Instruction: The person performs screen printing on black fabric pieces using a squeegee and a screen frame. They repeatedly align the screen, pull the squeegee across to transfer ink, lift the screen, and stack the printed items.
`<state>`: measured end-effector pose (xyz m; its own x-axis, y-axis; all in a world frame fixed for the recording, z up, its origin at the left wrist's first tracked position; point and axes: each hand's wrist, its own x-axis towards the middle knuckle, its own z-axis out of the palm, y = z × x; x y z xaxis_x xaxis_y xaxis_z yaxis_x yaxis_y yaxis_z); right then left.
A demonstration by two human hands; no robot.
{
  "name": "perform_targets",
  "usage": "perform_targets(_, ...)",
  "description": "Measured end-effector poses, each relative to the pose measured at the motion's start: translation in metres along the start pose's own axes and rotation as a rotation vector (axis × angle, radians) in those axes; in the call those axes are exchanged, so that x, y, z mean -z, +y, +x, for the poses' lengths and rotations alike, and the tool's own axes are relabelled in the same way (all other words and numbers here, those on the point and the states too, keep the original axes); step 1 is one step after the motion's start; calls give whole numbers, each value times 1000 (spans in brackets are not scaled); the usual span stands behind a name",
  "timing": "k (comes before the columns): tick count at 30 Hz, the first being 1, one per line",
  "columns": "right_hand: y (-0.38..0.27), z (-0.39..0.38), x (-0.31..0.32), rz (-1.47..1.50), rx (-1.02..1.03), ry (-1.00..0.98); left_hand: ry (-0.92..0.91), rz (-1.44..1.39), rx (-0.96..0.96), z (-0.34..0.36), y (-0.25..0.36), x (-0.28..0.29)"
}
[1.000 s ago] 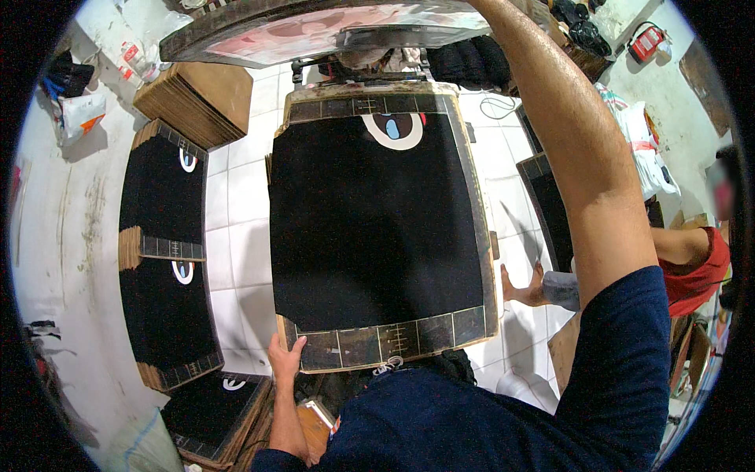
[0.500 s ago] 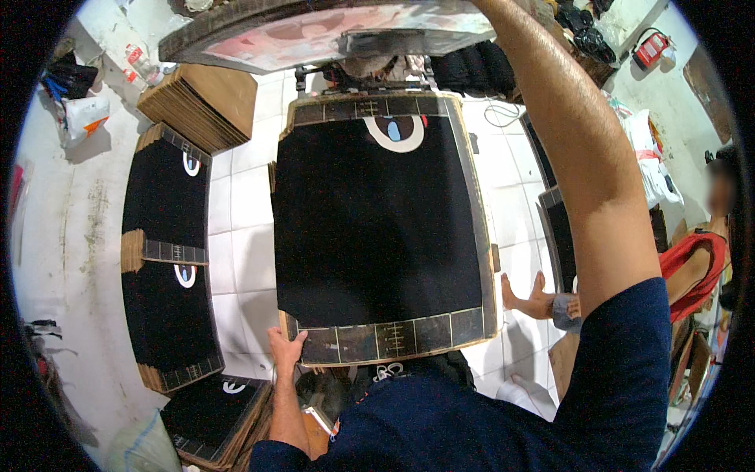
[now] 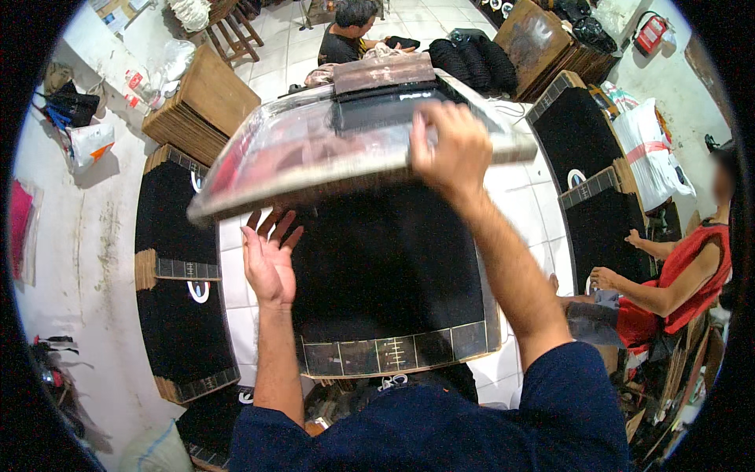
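My right hand [image 3: 452, 153] grips the near edge of a wide, raised screen frame [image 3: 322, 179] with a translucent pinkish panel; this hand is somewhat blurred. Below the frame's left part, my left hand [image 3: 269, 259] has its palm turned up and fingers spread, near the frame's underside but holding nothing. Beneath both lies a board covered in black fabric [image 3: 381, 259], with a grid-marked strip [image 3: 393, 354] along its near end. The frame hides the board's far part, including the printed eye seen earlier.
Boards with black fabric pieces line both sides [image 3: 177, 330] [image 3: 598, 240]. Bare boards [image 3: 197, 90] stand stacked at back left. A co-worker in red [image 3: 680, 279] sits at right; another person [image 3: 346, 43] sits beyond the frame, beside black rolls [image 3: 472, 63] and near wooden boards [image 3: 543, 39].
The screen frame has swung down and toward me with my right hand. My left hand has left the board's near corner and risen, opening. The co-worker at right has lifted their arms.
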<state>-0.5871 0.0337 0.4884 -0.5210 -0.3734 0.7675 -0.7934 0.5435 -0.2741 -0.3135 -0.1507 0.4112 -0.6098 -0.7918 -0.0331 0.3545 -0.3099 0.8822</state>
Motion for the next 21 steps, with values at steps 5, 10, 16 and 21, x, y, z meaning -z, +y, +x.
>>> perform_targets(5,8,-137,-15,108,-206,-223,501,24,424,-18,-76,4)
perform_targets(10,77,-126,-112,145,-149,-343,403,446,747,-27,-148,78)
perform_targets(16,145,-10,-267,-186,160,-423,96,1723,311,-54,-130,57)
perform_targets(21,154,35,-308,-166,221,-900,-188,1712,-522,-41,-158,56)
